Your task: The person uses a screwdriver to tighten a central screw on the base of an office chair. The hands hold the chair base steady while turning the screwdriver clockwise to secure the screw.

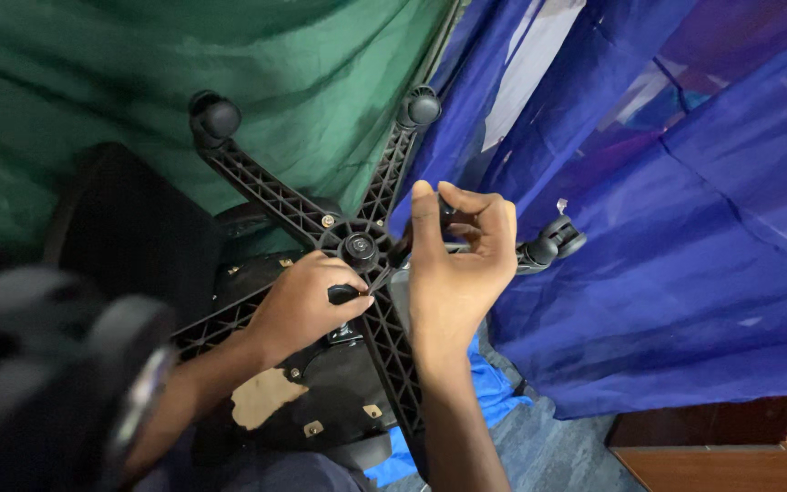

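An upturned office chair shows its black star-shaped base (275, 196) with ribbed arms and castor wheels (216, 117) at the tips. The round hub (358, 246) sits in the middle. My left hand (307, 301) is closed around a small dark tool handle (343, 293) just below the hub. My right hand (457, 251) pinches a dark piece (403, 248) beside the hub, thumb raised. What that piece is I cannot make out. The chair's black underside (330, 383) lies beneath both hands.
A green cloth (93, 64) hangs at the left and a blue cloth (667, 228) at the right. A blurred black wheel (66, 364) fills the lower left, close to the camera. Brown wooden furniture (721, 451) stands at the lower right, over a grey floor (548, 446).
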